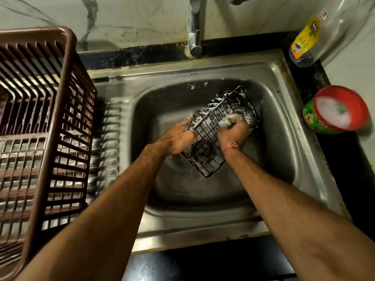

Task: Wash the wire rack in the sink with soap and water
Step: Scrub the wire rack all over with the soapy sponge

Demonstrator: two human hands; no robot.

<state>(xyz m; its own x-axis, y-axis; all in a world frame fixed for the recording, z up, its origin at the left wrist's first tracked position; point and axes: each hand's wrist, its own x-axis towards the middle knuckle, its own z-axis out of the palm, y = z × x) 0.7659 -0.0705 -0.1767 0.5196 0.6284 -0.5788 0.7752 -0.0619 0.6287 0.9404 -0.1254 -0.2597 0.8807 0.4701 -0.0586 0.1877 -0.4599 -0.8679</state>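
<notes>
Right hand (233, 131) grips a green scrubber (225, 122) against the wire rack (219, 126), which stands tilted inside the sink (284, 82); left hand (180, 136) holds the rack's edge. I judge scrubbing underway; rinsing under the tap (194, 33) comes next.

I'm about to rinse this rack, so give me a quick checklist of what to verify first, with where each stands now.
1. Rack held steady: ok, the left hand grips its edge over the sink.
2. Scrubber in hand: ok, the right hand holds a green scrubber against the wires.
3. Rack soaped: ok on the far half, foam shows; near end cannot tell.
4. Water running from the tap: not ok, no stream visible.
5. Soap within reach: ok, the tub sits on the counter at right.
6. Drying basket ready: ok, it stands left of the sink.
</notes>
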